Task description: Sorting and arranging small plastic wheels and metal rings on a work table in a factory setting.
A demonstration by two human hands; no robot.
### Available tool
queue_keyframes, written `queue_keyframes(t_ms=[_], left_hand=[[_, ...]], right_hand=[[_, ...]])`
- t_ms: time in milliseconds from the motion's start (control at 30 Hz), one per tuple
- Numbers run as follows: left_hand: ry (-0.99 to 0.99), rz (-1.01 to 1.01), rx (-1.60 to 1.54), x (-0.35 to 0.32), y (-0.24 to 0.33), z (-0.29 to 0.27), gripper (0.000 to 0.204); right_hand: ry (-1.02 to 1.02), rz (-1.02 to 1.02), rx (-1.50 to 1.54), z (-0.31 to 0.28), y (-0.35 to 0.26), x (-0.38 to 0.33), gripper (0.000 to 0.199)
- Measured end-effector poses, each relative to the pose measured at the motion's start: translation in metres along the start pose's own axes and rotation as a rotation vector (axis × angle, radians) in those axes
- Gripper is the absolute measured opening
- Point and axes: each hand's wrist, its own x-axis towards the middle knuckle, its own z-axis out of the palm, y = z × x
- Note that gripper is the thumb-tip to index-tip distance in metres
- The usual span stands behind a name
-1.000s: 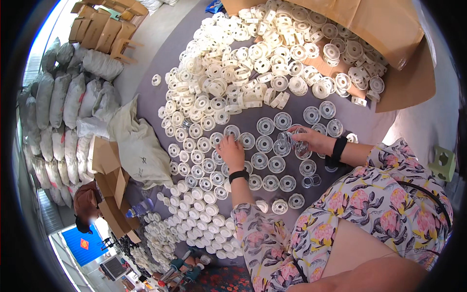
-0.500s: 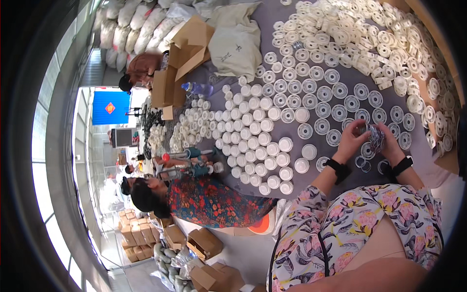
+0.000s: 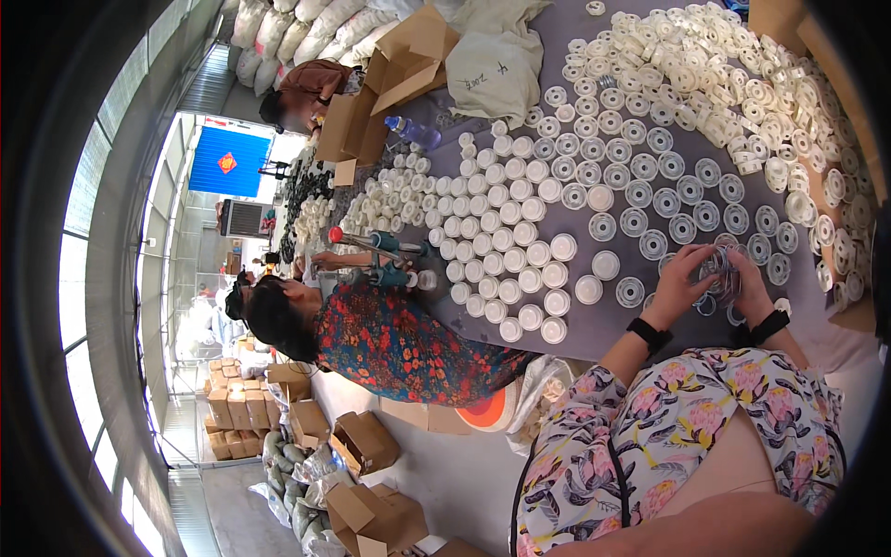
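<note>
My left hand (image 3: 679, 286) and my right hand (image 3: 750, 295) meet over the near right part of the table. Between them is a bundle of thin, shiny rings (image 3: 720, 265), with the fingers of both hands curled round it. A few loose rings (image 3: 707, 304) lie on the table just under my hands. Beyond my fingers spread rows of round white parts with grooved, ring-shaped faces (image 3: 682, 228). One white part with a plain lid-like top (image 3: 605, 265) sits to the left of my left hand.
A heap of white round parts (image 3: 687, 70) covers the table's far right. Rows of capped white parts (image 3: 529, 278) stand to the left, beside a hand press (image 3: 390, 260) and a co-worker in a floral top (image 3: 408, 343). A cardboard box (image 3: 408, 60) and cloth sack (image 3: 492, 70) lie farther back.
The whole view has turned slightly, so the table and co-worker appear shifted. My hands stay together round the rings, with the fingers slightly moved.
</note>
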Motion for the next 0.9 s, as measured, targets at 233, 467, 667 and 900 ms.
queue_keyframes(t_ms=[233, 467, 667, 900], left_hand=[[0.083, -0.482, -0.715, -0.001, -0.011, 0.014, 0.042], [0.092, -0.632, -1.104, -0.003, -0.016, 0.011, 0.042], [0.01, -0.279, -0.188, -0.011, -0.001, 0.003, 0.038], [0.088, -0.225, 0.076, -0.025, -0.046, 0.027, 0.031]], right_hand=[[0.058, -0.479, -0.737, 0.025, -0.023, -0.011, 0.035], [0.044, -0.501, -0.733, 0.043, -0.029, -0.017, 0.04], [-0.092, -0.003, -0.301, 0.039, -0.035, -0.014, 0.036], [-0.023, -0.179, -0.416, 0.049, -0.018, -0.019, 0.035]])
